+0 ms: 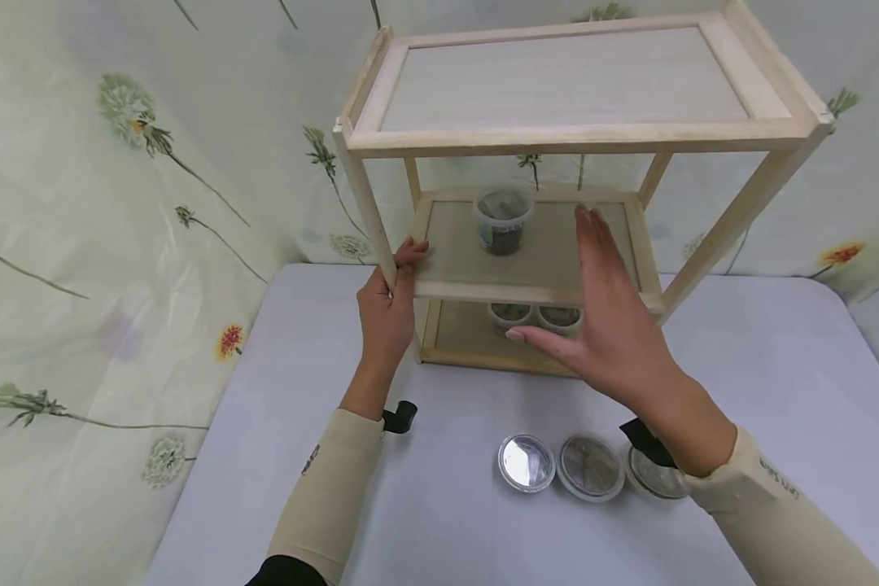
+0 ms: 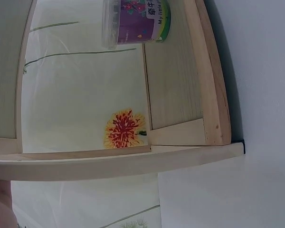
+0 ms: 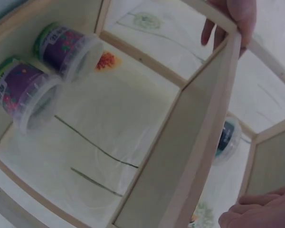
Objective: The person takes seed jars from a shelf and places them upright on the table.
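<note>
A light wooden three-tier rack (image 1: 579, 140) stands on the table. My left hand (image 1: 385, 317) grips its front left post beside the middle shelf, and the right wrist view shows those fingers (image 3: 242, 14) at the rack's corner. Flat and straight-fingered, my right hand (image 1: 623, 342) hovers before the right part of the middle shelf with its thumb spread, holding nothing. On that shelf sits a clear plastic tub (image 1: 503, 218) with a dark label. Two more tubs, one left (image 1: 509, 314) and one right (image 1: 559, 319), stand on the bottom shelf; their purple labels show in the right wrist view.
Three round clear-topped containers are in a row on the white table (image 1: 447, 505) before the rack: a left one (image 1: 526, 463), a middle one (image 1: 591, 467) and a right one (image 1: 653, 474), partly covered by my right wrist. Flower-patterned sheeting (image 1: 102, 268) hangs behind and left.
</note>
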Demonstrator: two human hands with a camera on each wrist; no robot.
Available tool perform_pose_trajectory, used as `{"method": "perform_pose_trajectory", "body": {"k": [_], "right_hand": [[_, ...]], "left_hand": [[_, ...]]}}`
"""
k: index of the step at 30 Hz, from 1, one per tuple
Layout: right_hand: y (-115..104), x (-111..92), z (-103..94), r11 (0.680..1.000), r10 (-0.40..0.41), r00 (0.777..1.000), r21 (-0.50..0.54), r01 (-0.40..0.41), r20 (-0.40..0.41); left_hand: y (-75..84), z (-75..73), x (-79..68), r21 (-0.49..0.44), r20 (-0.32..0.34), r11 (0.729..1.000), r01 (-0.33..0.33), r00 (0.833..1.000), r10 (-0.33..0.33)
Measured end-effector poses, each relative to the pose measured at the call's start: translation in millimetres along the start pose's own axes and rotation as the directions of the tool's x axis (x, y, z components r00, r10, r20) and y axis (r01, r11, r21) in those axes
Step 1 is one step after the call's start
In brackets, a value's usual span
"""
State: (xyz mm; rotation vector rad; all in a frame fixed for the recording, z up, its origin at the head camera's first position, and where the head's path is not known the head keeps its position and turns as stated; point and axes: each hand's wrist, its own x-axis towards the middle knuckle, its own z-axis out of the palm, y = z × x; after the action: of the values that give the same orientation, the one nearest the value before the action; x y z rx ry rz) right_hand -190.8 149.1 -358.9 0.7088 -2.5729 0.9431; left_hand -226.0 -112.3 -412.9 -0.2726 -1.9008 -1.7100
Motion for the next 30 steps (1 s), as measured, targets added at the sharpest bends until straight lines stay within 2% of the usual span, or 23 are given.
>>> {"method": "perform_pose_trajectory", "body": {"k": [6, 10, 14, 19, 22, 26, 30], "right_hand": [[1, 11, -5.3, 1.0, 0.02, 0.999, -0.006, -0.02, -0.044], [2, 23, -7.1, 0.999, 0.05, 0.998, 0.016, -0.05, -0.033], [3, 39, -5.9, 0.992, 0.114, 0.993, 0.051, -0.114, 0.015], [7, 57, -0.9, 0.967, 0.22, 0.972, 0.116, -0.229, 0.084], [11, 66, 2.3, 0.947, 0.269, 0.959, 0.154, -0.281, 0.096], [14, 75, 7.0, 0.92, 0.319, 0.941, 0.204, -0.336, 0.112], [18, 81, 12.3, 0.901, 0.334, 0.935, 0.25, -0.354, 0.118]], "left_hand": [[-1.5, 0.8, 0.6, 0.01, -0.001, 1.0, -0.001, 1.0, 0.001], [-17.4, 0.3, 1.9, 0.024, -0.004, 1.0, 0.003, 1.0, -0.003], [-32.0, -1.0, 2.1, 0.029, 0.001, 1.0, -0.001, 1.0, 0.001], [-35.9, -3.7, 2.7, 0.022, 0.02, 1.0, -0.022, 1.0, 0.021], [-36.9, -3.9, 2.8, 0.02, 0.029, 0.999, -0.025, 0.999, 0.024], [-38.6, -3.8, 2.9, 0.019, 0.02, 1.0, -0.019, 1.0, 0.018], [-34.1, -2.7, 2.4, 0.001, 0.014, 1.0, -0.012, 1.0, 0.012]]}}
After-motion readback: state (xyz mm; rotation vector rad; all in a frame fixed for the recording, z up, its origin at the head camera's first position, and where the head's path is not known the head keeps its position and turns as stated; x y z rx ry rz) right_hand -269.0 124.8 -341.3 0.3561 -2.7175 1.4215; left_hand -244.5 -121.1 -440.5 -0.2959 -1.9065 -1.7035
